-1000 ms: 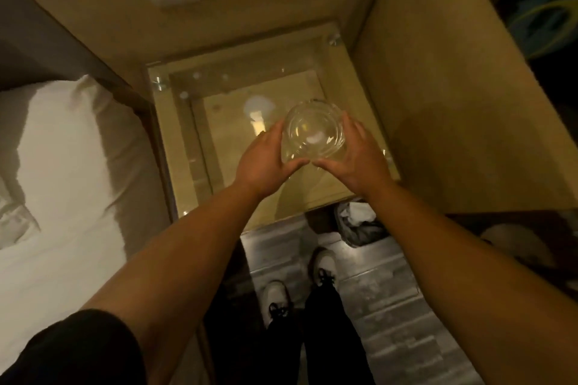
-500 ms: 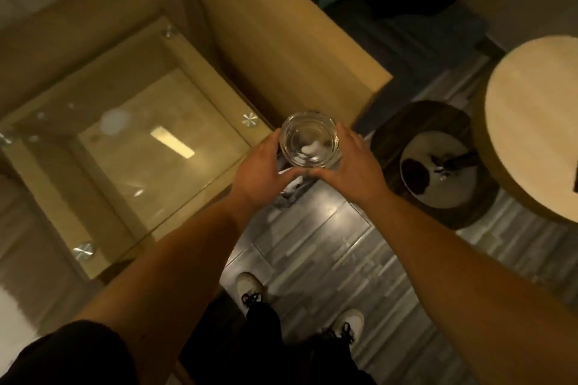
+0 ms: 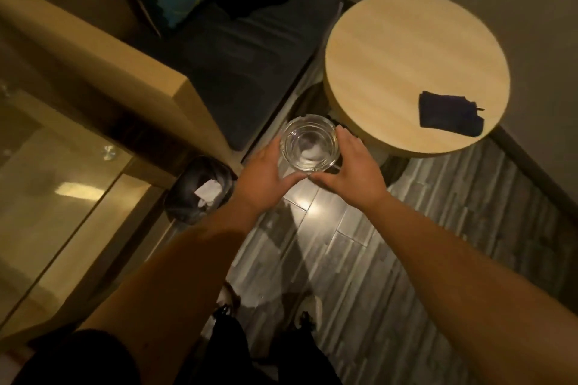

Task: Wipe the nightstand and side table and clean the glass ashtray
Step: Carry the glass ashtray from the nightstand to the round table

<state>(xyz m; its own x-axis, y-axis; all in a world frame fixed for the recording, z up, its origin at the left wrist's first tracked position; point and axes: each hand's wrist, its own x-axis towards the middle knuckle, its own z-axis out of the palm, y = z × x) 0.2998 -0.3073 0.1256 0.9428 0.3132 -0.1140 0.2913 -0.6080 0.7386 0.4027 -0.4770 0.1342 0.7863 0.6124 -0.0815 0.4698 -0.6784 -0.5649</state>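
A: Nearest first. Two bare forearms reach forward over the grey plank floor [image 3: 359,259]; shoes show low in the view, blurred. What differs from half a second back?

B: The view has swung right. The glass-topped nightstand [image 3: 62,184], which filled the left half before, now sits at the left edge. The round side table [image 3: 416,72] was cut off at the right edge; now its whole tabletop shows. The ashtray has come along with the hands, off the nightstand's corner and out over the floor.

A: Grip?

B: Unchanged. Left hand [image 3: 262,175] and right hand [image 3: 356,169] cup the glass ashtray [image 3: 309,144] from either side, thumbs nearly meeting under its near edge, fingers curled round its wall. It is carried in the air, not resting on anything.

A: Which way does it point?

B: Mouth up, towards the camera, held about level. It is round, so no long axis to note. A pale patch shows inside the bowl; cannot tell what it is.

A: Where, exactly?

B: Just beside the near-left rim of the side table, apart from it, above the floor.

A: Further out?

B: Left of the hands, a small dark bin [image 3: 200,194] with white paper in it, against the nightstand. On the far right of the tabletop, a folded dark cloth [image 3: 450,117]. Beyond, a dark cushioned seat [image 3: 244,66].
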